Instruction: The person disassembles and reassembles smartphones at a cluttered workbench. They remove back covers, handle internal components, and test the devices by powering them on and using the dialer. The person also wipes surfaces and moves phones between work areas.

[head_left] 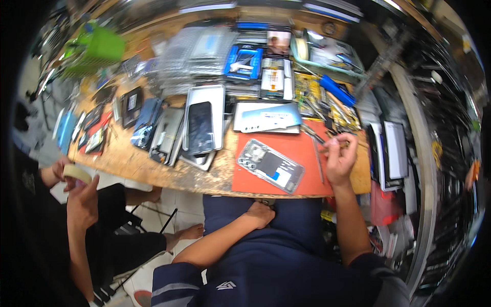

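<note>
On the orange mat [245, 179] lies an opened phone body [273, 168], its inside facing up, with a dark block and a round coil shape in it. My right hand [340, 159] is raised over the mat's right side, fingers curled together; blur hides what they hold, if anything. Thin metal tools [318, 159] lie beside it. My left hand [262, 214] rests closed on my lap, below the table's front edge, nothing visible in it. A pale blue phone back panel [271, 117] lies on a white tray behind the phone body.
Several phones and phone parts [200, 125] cover the wooden table [138, 166] to the left. Tools [332, 105] crowd the back right, near a blue cylinder [336, 90]. A green basket [97, 48] stands far left. Another person's hands [82, 197] hold a tape roll [76, 174] at left.
</note>
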The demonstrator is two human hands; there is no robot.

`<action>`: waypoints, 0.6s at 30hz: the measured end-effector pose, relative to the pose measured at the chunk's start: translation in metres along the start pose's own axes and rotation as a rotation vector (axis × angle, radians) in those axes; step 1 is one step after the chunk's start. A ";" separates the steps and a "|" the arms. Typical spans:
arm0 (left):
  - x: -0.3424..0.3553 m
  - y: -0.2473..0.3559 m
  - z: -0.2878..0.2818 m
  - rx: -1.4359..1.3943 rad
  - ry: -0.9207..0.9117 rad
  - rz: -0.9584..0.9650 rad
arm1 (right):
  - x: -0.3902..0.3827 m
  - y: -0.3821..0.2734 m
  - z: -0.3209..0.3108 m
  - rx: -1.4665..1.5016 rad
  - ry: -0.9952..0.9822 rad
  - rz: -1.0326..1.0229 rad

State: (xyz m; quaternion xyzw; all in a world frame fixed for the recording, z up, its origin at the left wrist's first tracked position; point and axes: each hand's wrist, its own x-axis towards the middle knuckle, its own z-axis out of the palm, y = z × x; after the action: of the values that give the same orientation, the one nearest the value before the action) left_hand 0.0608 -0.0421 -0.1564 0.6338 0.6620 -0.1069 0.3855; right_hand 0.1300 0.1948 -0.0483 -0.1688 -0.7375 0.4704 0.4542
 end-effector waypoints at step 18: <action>-0.069 0.022 -0.033 -0.378 0.463 0.090 | 0.013 -0.025 0.007 -0.288 -0.114 -0.009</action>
State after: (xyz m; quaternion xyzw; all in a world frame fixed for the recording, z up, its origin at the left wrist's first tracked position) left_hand 0.0621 -0.0697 -0.0816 0.5869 0.7119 0.1827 0.3396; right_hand 0.1217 0.1876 -0.0217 -0.2020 -0.8226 0.3666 0.3850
